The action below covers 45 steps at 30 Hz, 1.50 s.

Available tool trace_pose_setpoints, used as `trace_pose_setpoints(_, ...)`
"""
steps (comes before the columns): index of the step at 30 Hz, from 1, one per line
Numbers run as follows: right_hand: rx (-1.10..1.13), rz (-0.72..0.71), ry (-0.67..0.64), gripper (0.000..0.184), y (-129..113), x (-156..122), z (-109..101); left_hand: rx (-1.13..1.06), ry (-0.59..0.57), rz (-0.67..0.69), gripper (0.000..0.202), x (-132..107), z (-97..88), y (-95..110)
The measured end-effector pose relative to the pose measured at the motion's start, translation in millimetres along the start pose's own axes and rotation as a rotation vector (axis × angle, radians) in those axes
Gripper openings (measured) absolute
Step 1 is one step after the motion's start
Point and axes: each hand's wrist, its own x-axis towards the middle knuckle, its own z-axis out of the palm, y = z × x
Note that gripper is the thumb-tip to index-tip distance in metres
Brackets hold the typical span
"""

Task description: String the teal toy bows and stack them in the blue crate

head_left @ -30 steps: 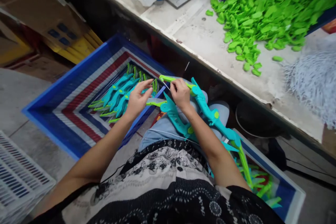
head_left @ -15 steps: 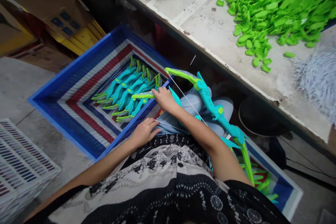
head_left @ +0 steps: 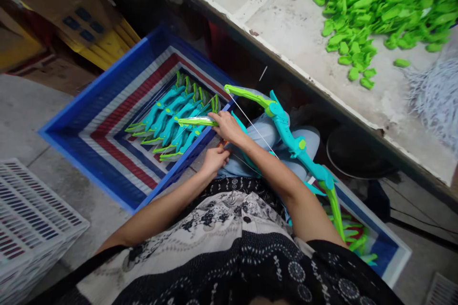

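My right hand (head_left: 229,127) is closed round the inner end of a lime-green limb (head_left: 196,121) of a turquoise toy bow, whose body is mostly hidden under my forearm. Below it my left hand (head_left: 215,161) is closed, fingers pinched on a slim orange thing (head_left: 222,144) that is mostly covered; its kind I cannot make out. Across my lap rests a second toy bow (head_left: 286,133), turquoise with green limbs and a thin white string (head_left: 253,125). Several similar bows (head_left: 171,116) lie side by side in the blue crate (head_left: 89,167) at left.
On the workbench (head_left: 272,24) lie a heap of green plastic pieces (head_left: 386,5) and a bundle of white strings (head_left: 434,97). Another crate (head_left: 397,267) with green parts stands at my right. A white basket (head_left: 39,219) and cardboard boxes (head_left: 82,9) are on the left.
My left hand has moved right and up, and its fingers have gone from spread to closed on the orange thing. The right hand keeps hold of the green limb, shifted slightly.
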Motion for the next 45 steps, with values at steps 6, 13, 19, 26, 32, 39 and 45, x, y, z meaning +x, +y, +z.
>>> trace_pose_setpoints(6, 0.084, -0.008, 0.018, 0.052, 10.4, 2.4, 1.4, -0.21, -0.017, -0.128, 0.016, -2.9, -1.8, 7.3)
trace_pose_setpoints(13, 0.131, 0.001, 0.032, 0.051, 12.1, 0.9, 1.2, -0.324, -0.061, -0.192, 0.018, -3.7, -5.8, 7.3)
trace_pose_setpoints(19, 0.256, 0.001, 0.057, 0.051, 15.8, 1.9, -0.9, -0.415, -0.079, -0.178, 0.008, 6.4, 2.8, 18.3)
trace_pose_setpoints(26, 1.069, 0.034, -0.064, 0.046, 29.9, -14.5, -11.8, -0.688, -0.257, 0.127, 0.021, -31.3, -57.4, 49.9)
trace_pose_setpoints(32, 1.49, 0.169, -0.125, 0.049, 18.8, -40.8, -15.1, -0.385, -0.121, 0.374, 0.026, -27.2, -89.4, 89.2)
trace_pose_setpoints(39, 1.498, 0.176, -0.144, 0.046, 13.3, -49.4, -18.1, -0.244, 0.014, 0.557, 0.022, -25.1, -75.4, 108.8)
trace_pose_setpoints(45, 1.507, 0.199, -0.132, 0.046, 12.1, -48.0, -16.9, -0.222, 0.116, 0.62, 0.02, -29.6, -68.8, 109.0)
